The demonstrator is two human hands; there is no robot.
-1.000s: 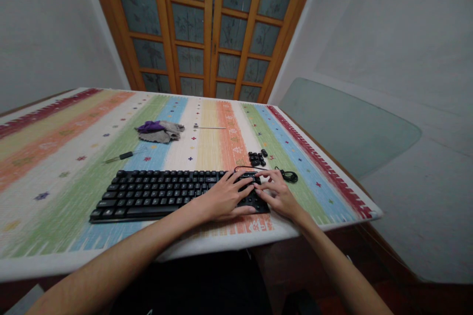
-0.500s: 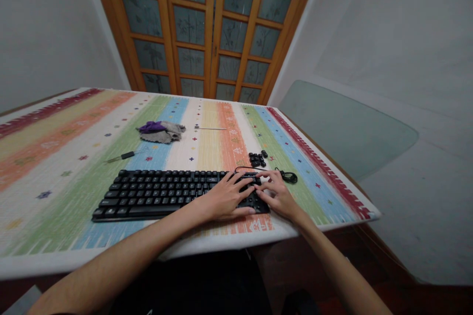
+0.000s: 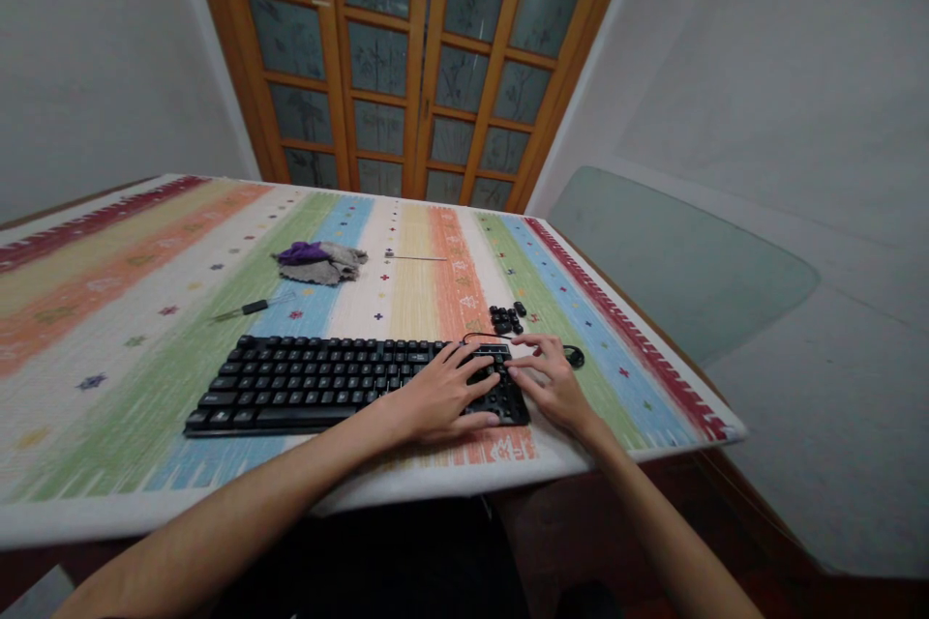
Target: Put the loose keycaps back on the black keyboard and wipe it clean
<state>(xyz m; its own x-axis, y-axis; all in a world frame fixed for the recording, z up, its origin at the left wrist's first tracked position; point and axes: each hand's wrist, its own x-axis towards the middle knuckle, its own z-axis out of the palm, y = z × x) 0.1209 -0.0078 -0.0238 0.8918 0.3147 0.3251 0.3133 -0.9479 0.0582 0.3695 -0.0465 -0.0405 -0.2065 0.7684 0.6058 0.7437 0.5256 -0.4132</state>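
A black keyboard point(image 3: 305, 382) lies along the front of the table. Its number pad at the right end shows bare sockets where keycaps are off. Over that end rests my left hand point(image 3: 446, 394), fingers spread and lying on the keyboard, holding nothing. At the right edge of the number pad is my right hand point(image 3: 553, 385), its fingers bent and apart, with nothing visible between them. Thumb and index fingertips are close to the pad's edge; whether they touch it I cannot tell. Several loose black keycaps point(image 3: 506, 318) sit just behind the number pad.
A coiled black cable point(image 3: 575, 357) lies beyond my right hand. Farther back are a grey and purple cloth point(image 3: 323, 263), a thin rod point(image 3: 417, 258) and a tool with a black handle and wire end point(image 3: 254, 308). A striped cloth point(image 3: 131, 406) covers the table.
My right hand has shifted slightly right, off the number pad keys, and its fingers have parted. My left hand stays on the keyboard. The view has tilted a little.
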